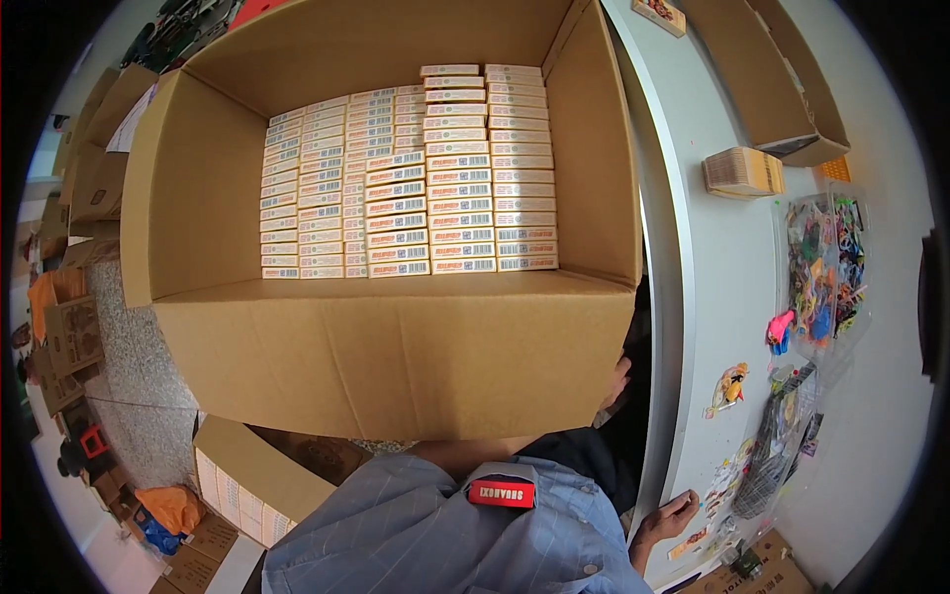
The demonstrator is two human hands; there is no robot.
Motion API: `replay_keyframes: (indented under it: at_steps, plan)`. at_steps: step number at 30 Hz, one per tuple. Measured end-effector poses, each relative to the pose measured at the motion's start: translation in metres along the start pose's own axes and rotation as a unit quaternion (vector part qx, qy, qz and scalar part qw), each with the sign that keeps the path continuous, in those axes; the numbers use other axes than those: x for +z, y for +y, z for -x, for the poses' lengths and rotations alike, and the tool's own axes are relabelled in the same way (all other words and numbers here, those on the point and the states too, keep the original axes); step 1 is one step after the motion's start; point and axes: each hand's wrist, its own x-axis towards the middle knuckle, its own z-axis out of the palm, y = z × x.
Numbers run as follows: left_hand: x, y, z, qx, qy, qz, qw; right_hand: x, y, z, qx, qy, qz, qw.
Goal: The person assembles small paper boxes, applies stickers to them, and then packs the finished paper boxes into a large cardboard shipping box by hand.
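Observation:
My right hand rests at the near edge of the white table, its fingers bent together; whether anything is between them is too small to tell. A small printed cutout lies beside it. A bare forearm, apparently my left, crosses in front of my body beneath the carton's front. A patch of skin past the carton's right corner may be my left hand; its fingers are mostly hidden. Before me a large open cardboard carton holds stacked rows of small pale boxes with orange print and barcodes.
On the white table are a stack of cards, a small box, a long cardboard tray, and clear bags of colourful pieces. Another carton of pale boxes stands lower left. Cartons and an orange bag lie farther left.

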Motion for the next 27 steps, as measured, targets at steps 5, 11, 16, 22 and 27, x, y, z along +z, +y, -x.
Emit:
replay_keyframes:
  at_steps: [5, 11, 16, 22, 27]
  plan:
    - [-0.008, -0.005, 0.004, 0.045, -0.017, -0.060, 0.997, 0.011, 0.010, -0.001, 0.012, -0.011, -0.030, 0.999]
    - [0.024, -0.011, 0.011, 0.022, 0.056, 0.020, 0.998, 0.004, 0.010, 0.001, -0.011, 0.004, -0.031, 0.999]
    - [0.015, -0.007, 0.009, 0.027, 0.079, 0.013, 0.996, 0.007, 0.010, 0.000, -0.019, 0.013, -0.024, 0.999]
    - [0.005, -0.002, 0.003, 0.023, 0.010, -0.030, 0.999, 0.007, 0.006, -0.001, -0.013, 0.017, -0.011, 1.000]
    - [0.021, -0.010, 0.006, 0.039, 0.116, 0.031, 0.992, 0.008, 0.006, -0.003, -0.012, 0.016, -0.006, 1.000]
